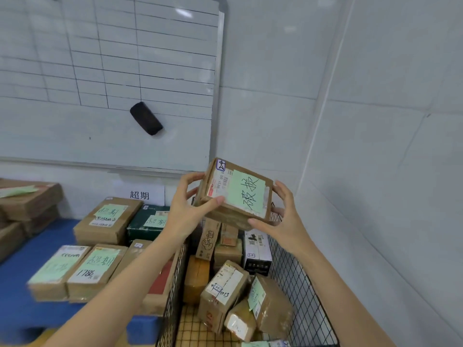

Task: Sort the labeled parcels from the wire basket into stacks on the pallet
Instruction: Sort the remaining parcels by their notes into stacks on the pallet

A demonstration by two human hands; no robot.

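Parcel depot: labelled pkgs (107, 219), whiteboard (50, 126).

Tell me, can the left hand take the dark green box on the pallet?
Probably not yet: the left hand and the right hand both grip the raised parcel. The path looks free: the dark green box lies unblocked beside the left forearm.

A large whiteboard (107, 78) in a thin metal frame covers the left part of the back wall, ruled by hand into a black grid. A black eraser (146, 118) clings to it, tilted, below the grid. A ceiling light glints off its top edge. Under the board a white paper sign (139, 195) bears two black characters. To the right, pale panelled walls (375, 96) meet at a corner. A patch of yellowish floor (193, 329) shows at the bottom.
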